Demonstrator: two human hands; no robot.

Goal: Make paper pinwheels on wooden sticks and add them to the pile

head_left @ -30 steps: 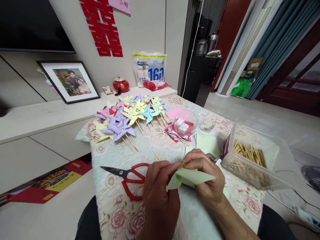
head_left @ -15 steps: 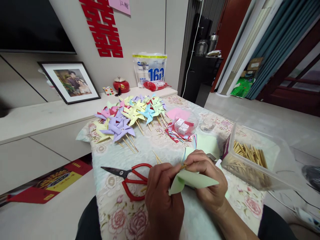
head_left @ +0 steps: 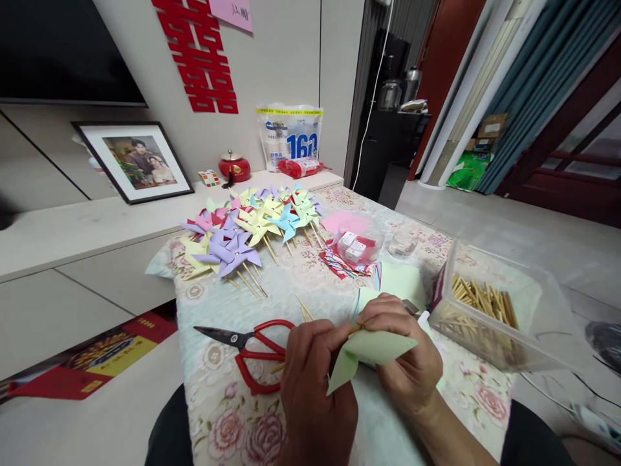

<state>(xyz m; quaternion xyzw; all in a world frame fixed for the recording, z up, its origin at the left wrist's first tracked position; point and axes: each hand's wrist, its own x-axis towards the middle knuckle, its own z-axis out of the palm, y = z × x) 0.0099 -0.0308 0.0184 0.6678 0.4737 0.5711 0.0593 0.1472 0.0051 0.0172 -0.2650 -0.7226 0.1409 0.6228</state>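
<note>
My left hand [head_left: 317, 388] and my right hand [head_left: 410, 362] meet over the near part of the table, both closed on a light green paper pinwheel [head_left: 381, 347]. Its blades are folded, and one points down by my left palm. Between my fingertips shows the end of a thin wooden stick [head_left: 358, 328]; most of it is hidden. Scissors [head_left: 252, 344] with red handles lie just left of my left hand, blades pointing left. Beyond my right hand are light green paper sheets [head_left: 400, 283], partly covered by it.
Finished pinwheels [head_left: 257, 223] in several colours lie at the table's far left. A clear plastic box [head_left: 538, 310] of wooden sticks stands on the right. Round clear containers [head_left: 371, 243], red paper strips [head_left: 339, 264] and pink paper [head_left: 345, 222] lie towards the back.
The green paper has turned slightly between my fingers; its right tip sits a little further left and higher, and its lower blade hangs lower. Both hands keep nearly the same place.
</note>
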